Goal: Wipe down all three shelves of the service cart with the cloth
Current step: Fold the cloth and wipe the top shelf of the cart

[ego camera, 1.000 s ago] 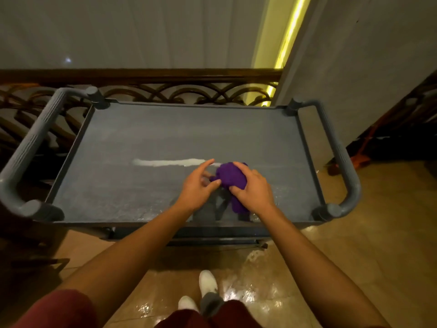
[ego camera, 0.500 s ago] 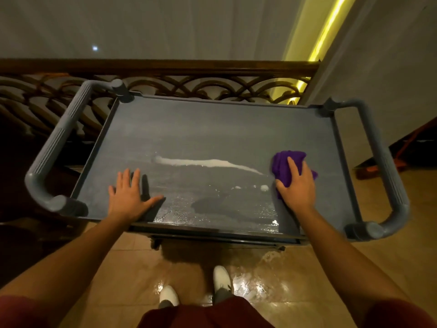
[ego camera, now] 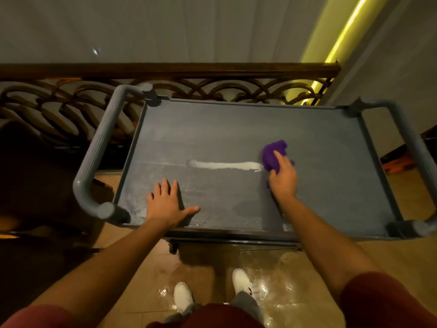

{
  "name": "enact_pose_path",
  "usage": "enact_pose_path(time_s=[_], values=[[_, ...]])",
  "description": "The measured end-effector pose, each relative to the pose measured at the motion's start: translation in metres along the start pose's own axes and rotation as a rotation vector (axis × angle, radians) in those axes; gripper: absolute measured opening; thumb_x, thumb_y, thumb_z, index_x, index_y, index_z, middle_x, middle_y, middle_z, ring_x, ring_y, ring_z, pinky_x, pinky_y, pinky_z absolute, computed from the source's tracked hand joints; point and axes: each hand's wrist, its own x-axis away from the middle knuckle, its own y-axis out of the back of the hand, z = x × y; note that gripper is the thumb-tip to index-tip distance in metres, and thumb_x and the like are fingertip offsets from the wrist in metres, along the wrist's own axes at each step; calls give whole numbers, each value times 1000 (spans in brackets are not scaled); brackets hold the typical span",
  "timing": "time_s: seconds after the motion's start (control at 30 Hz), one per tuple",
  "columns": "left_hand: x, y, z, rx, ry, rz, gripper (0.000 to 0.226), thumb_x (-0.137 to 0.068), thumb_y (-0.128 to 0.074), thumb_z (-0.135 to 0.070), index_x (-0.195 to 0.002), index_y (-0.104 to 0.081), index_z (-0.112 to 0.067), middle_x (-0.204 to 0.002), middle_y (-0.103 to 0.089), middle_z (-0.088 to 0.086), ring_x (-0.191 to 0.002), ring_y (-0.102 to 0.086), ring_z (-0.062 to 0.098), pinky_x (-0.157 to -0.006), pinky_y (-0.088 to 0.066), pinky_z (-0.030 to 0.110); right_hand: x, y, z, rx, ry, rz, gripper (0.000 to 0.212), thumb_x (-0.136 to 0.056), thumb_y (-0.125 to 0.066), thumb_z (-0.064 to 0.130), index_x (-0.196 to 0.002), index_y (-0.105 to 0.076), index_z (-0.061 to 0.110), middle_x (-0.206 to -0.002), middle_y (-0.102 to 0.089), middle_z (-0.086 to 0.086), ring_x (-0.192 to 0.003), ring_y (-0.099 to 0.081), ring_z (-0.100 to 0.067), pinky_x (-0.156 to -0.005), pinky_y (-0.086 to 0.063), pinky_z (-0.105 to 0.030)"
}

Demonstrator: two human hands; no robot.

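The grey service cart's top shelf (ego camera: 236, 129) fills the middle of the head view. A white streak (ego camera: 224, 165) runs across its centre. My right hand (ego camera: 282, 177) presses a bunched purple cloth (ego camera: 274, 153) onto the shelf at the streak's right end. My left hand (ego camera: 166, 204) lies flat on the shelf near the front left corner, fingers spread, holding nothing. The near part of the shelf looks wet. The two lower shelves are hidden beneath the top one.
Grey tubular handles stand at the cart's left end (ego camera: 99, 150) and right end (ego camera: 416, 150). A dark wooden railing (ego camera: 165, 69) with curved ironwork runs just behind the cart. The tiled floor (ego camera: 272, 275) by my white shoes shines wet. A wall stands at the right.
Both hands held the cloth together a second ago. The left hand then moved off to the front left and lay flat, while the right hand carried the cloth to the right and now farther back.
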Motion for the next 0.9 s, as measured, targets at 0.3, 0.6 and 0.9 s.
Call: enact_pose_path(time_s=[0.3, 0.6, 0.9], values=[[-10, -2, 76, -89, -40, 91, 137, -62, -33, -99, -157, 16, -12, -163, 24, 22, -149, 21, 45, -118, 5, 62, 12, -40, 31, -40, -222, -171, 61, -86, -59, 9, -143, -53, 32, -138, -62, -11, -121, -60, -37, -101, -46, -42], [3, 10, 67, 31, -28, 94, 131, -70, -55, -86, -158, 5, -10, -166, 16, 18, -151, 16, 43, -120, 2, 61, 59, -121, 133, -57, 136, 181, 64, -86, -59, 8, -143, -50, 37, -145, -56, 0, -125, -58, -31, -101, -48, -41], [46, -20, 53, 2, 134, -14, 130, -68, -9, -100, -157, 9, -7, -164, 17, 22, -149, 19, 44, -123, -2, 57, -5, -116, 120, -90, 93, 157, 57, -86, -56, 14, -140, -55, 29, -142, -59, -10, -127, -56, -36, -105, -43, -42]])
